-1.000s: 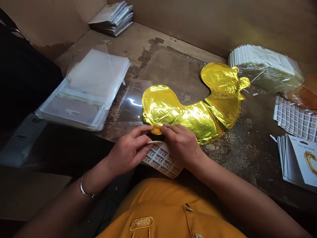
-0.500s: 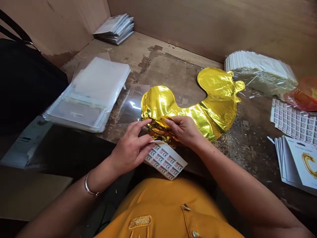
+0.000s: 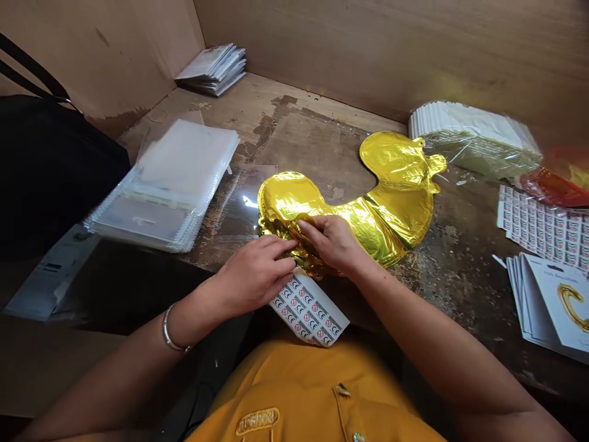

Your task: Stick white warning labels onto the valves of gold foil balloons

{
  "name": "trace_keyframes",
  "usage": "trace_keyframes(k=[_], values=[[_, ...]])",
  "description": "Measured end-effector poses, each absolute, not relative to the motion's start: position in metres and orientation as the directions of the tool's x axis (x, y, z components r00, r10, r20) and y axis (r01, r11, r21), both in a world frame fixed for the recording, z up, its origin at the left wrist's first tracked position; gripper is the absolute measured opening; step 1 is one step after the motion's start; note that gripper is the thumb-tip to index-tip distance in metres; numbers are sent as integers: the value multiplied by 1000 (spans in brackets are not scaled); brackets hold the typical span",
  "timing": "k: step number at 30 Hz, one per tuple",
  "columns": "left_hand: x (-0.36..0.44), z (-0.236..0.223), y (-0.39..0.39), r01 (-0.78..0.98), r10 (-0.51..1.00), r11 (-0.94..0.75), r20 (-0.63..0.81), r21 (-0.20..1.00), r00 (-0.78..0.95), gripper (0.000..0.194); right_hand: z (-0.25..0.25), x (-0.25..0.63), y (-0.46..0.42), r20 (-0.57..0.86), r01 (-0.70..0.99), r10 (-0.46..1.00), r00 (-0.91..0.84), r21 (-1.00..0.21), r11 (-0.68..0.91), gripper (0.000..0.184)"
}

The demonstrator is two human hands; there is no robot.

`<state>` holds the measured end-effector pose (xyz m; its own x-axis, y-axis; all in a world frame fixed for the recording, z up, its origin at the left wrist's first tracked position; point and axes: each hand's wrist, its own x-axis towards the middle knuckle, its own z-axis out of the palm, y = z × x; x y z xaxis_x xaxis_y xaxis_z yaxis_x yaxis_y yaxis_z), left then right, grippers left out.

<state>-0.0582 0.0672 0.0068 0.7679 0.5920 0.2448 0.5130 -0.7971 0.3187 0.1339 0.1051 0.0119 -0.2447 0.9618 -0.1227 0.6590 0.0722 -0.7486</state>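
Note:
Flat gold foil balloons, curved like a letter C, lie stacked on the worktable in front of me. My right hand pinches the lifted, crumpled near edge of the foil, thumb on top. Close beside it, my left hand has its fingertips against the same folded foil. Under the left fingers sticks out a sheet of CE-marked stickers, which that hand holds; it slants down toward my body. The left fingertips are partly hidden, so whether a single sticker is between them cannot be made out.
Clear plastic sleeves lie in a stack on the left, near a black bag. White folded cards sit in the back corner. At right are a wrapped white pack, more sticker sheets and foil balloon cards.
My left hand has moved right and its fingers have closed in on the foil beside my right hand. The upper foil layer at the left has dropped flatter. The view has shifted slightly.

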Motion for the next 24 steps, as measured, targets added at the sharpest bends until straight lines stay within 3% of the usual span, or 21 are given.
trace_keyframes(k=[3, 5, 7, 9, 11, 14, 19, 24], values=[[-57, 9, 77, 464, 542, -825, 221, 322, 811, 17, 16, 135, 106, -123, 650, 952, -279, -754, 93, 37], [-56, 8, 81, 434, 522, -830, 214, 350, 826, 15, 20, 135, 100, -42, 664, 946, -322, -722, 194, 27], [-56, 6, 84, 440, 538, -817, 216, 373, 815, 16, 22, 135, 88, 89, 717, 932, -352, -614, 330, 22], [-56, 3, 84, 449, 556, -805, 231, 388, 798, 18, 23, 134, 73, 172, 786, 915, -365, -470, 402, 40], [-56, 1, 83, 431, 555, -802, 249, 414, 794, 20, 22, 135, 60, 174, 827, 915, -365, -390, 404, 32], [-59, -2, 81, 392, 547, -791, 256, 470, 797, 19, 22, 143, 56, 137, 840, 945, -298, -433, 328, 19], [-67, -15, 83, 395, 519, -821, 251, 411, 817, 16, 39, 207, 114, 40, 664, 996, 75, -748, -20, 14], [-68, -23, 85, 382, 500, -843, 293, 378, 815, 16, 45, 310, 179, 175, 676, 857, 486, -696, -241, 16]])
